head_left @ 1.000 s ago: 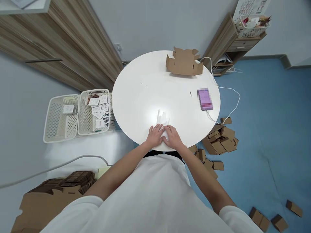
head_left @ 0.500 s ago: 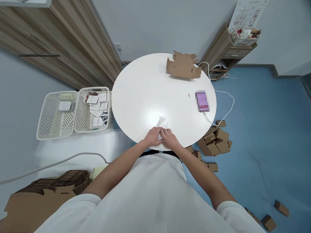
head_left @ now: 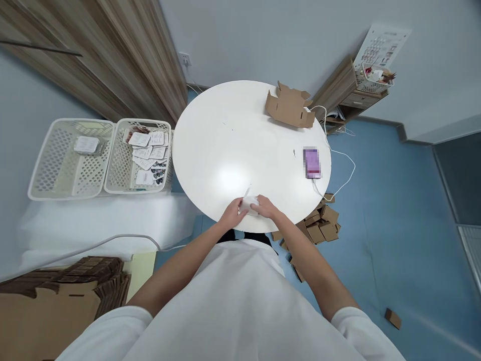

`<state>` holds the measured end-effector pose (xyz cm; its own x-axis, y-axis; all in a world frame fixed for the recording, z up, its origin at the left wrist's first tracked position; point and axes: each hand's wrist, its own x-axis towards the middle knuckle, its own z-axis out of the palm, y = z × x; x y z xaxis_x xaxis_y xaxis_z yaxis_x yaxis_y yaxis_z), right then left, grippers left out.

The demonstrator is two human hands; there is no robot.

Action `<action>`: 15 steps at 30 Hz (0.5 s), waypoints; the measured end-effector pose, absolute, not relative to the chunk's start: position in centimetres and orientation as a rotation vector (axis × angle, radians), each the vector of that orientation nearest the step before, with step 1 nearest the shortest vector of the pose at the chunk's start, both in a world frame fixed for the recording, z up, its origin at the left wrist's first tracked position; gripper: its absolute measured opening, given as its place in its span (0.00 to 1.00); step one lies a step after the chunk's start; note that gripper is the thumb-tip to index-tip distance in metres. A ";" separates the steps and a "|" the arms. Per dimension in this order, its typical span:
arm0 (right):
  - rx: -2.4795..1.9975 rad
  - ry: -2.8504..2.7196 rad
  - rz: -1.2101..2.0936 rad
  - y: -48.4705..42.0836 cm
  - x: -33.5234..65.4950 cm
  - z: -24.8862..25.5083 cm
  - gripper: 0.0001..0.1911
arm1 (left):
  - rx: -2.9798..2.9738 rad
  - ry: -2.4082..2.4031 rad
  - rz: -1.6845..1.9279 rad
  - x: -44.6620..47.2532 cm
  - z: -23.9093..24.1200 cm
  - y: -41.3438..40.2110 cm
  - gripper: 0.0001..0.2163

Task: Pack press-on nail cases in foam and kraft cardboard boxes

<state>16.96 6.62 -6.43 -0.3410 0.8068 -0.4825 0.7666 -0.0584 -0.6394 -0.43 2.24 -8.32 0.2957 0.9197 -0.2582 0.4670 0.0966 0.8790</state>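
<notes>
Holding white packet (head_left: 247,203) between half-curled fingers of left hand (head_left: 232,214) and right hand (head_left: 266,206); best pressed evenly, gently.

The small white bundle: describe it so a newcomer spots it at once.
Find the oval white table and go to its edge nearest the person. There the left hand and right hand hold a small white bundle. Unlike the brown cardboard and the purple object, it is white and held.
</notes>
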 end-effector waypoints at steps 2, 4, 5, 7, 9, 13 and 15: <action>-1.900 -2.051 1.160 6.6 16.8 -7.1 0.11 | 1.536 1.455 0.574 0.2 -8.9 2.3 0.20; -1.982 -1.946 0.972 6.1 16.6 -7.7 0.16 | 1.580 1.583 0.556 1.0 -9.2 2.3 0.19; -1.996 -1.899 0.920 5.8 16.4 -7.9 0.19 | 1.600 1.631 0.535 1.3 -9.3 2.3 0.19; -1.977 -1.834 0.880 4.8 16.2 -8.0 0.23 | 1.600 1.678 0.493 1.8 -9.3 2.3 0.19; -1.946 -1.759 0.887 3.6 16.0 -7.8 0.25 | 1.541 1.685 0.478 1.8 -9.2 2.2 0.20; -1.979 -1.455 1.111 0.6 16.4 -7.3 0.28 | 1.379 1.718 0.493 1.1 -8.8 1.8 0.22; -1.966 -1.317 1.274 -0.6 16.9 -7.3 0.30 | 1.308 1.748 0.488 0.8 -8.5 1.5 0.21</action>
